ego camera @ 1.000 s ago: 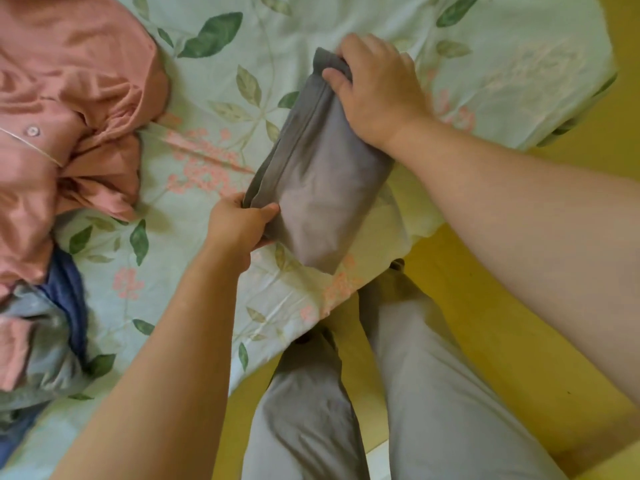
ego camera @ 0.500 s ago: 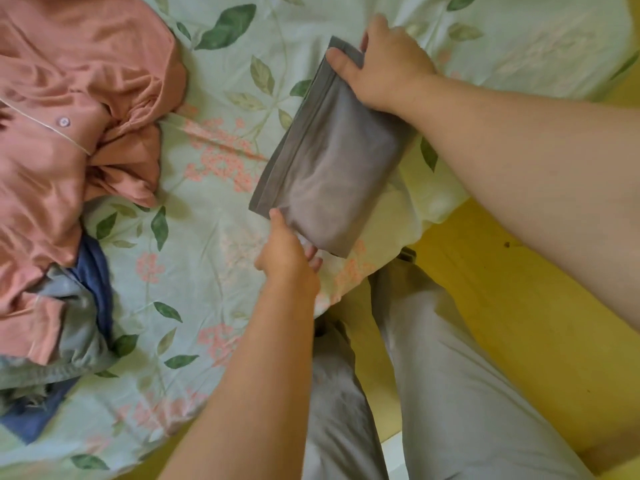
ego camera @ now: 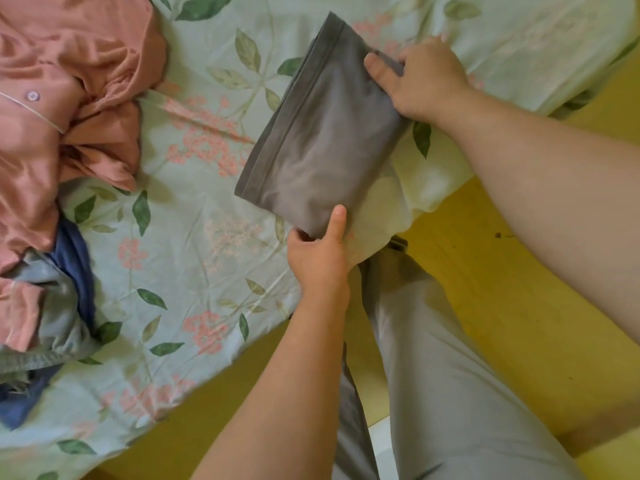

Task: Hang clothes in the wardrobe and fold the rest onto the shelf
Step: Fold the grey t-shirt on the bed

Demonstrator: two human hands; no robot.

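Observed from the bedside. A grey cloth, folded into a flat oblong, sits at upper centre of the frame, over the near edge of the bed. Its stacked layers show along its left side. Whether it rests on the flowered sheet or is held just clear of it cannot be told.

Left hand: at centre frame, pinching the cloth's lower corner, thumb laid on top, fingers tucked beneath.

Right hand: at upper right, gripping the cloth's upper right edge, thumb on top, fingers curled out of sight behind.

A crumpled pink shirt lies at upper left, with a blue garment below it, both well apart from the cloth and unfolded. No wardrobe or shelf is in view.

Judgement: folding of this piece looks finished, and carrying it to the shelf comes next.

Risks noted:
- The hold is on the right side and lower corner only. The layered left side is unsupported, so on lifting it may sag and fall open.
- The cloth lies by the bed's edge, above the yellow floor. A slackened pinch would drop it there.
- A one-handed carry would likely collapse the fold.
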